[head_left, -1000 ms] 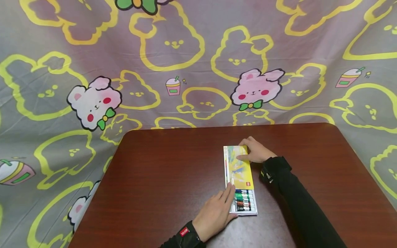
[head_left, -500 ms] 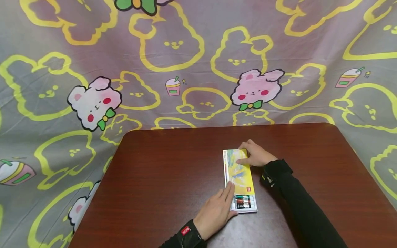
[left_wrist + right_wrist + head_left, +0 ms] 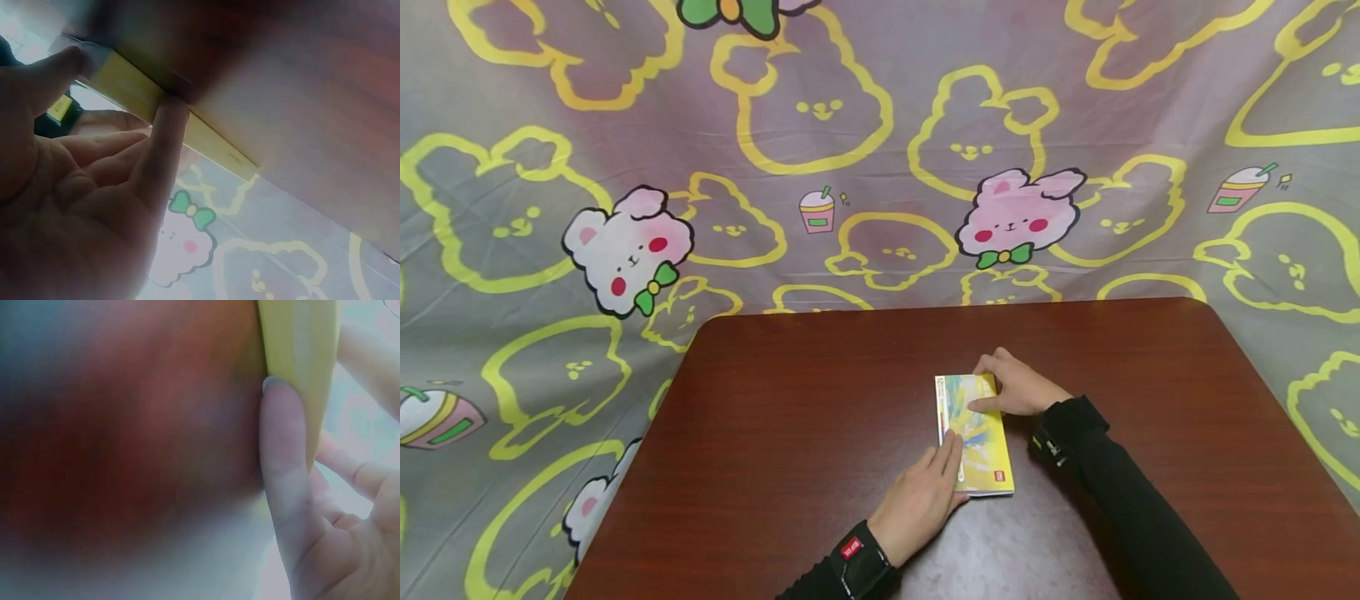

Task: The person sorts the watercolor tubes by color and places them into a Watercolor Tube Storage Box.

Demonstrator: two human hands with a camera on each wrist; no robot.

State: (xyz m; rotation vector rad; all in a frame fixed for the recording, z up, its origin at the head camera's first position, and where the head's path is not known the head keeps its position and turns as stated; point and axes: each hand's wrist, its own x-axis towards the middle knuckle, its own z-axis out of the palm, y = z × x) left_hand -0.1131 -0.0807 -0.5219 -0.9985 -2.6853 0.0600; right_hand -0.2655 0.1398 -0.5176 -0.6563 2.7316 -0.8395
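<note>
A slim yellow box of paint tubes (image 3: 985, 450), with a blue-and-white brush pattern on its sleeve, lies on the brown table (image 3: 805, 417). My left hand (image 3: 917, 500) holds its near left part, fingers stretched along the left edge and thumb at the near end. At the far right corner my right hand (image 3: 1018, 385) grips the box with thumb and fingers. The left wrist view shows a finger against the yellow side wall (image 3: 212, 145). In the right wrist view, too, a finger presses on the box's side (image 3: 294, 344). The sleeve hides the tubes.
Behind the table hangs a grey-mauve cloth (image 3: 880, 192) printed with yellow outlines and rabbit faces. The table's back edge runs just in front of it. Black sleeves and wrist straps cover both of my forearms.
The yellow sleeve has slid toward me over the tray, covering the paint tubes seen earlier. My right hand has come nearer with it; my left hand and the tray's near end have shifted slightly away.
</note>
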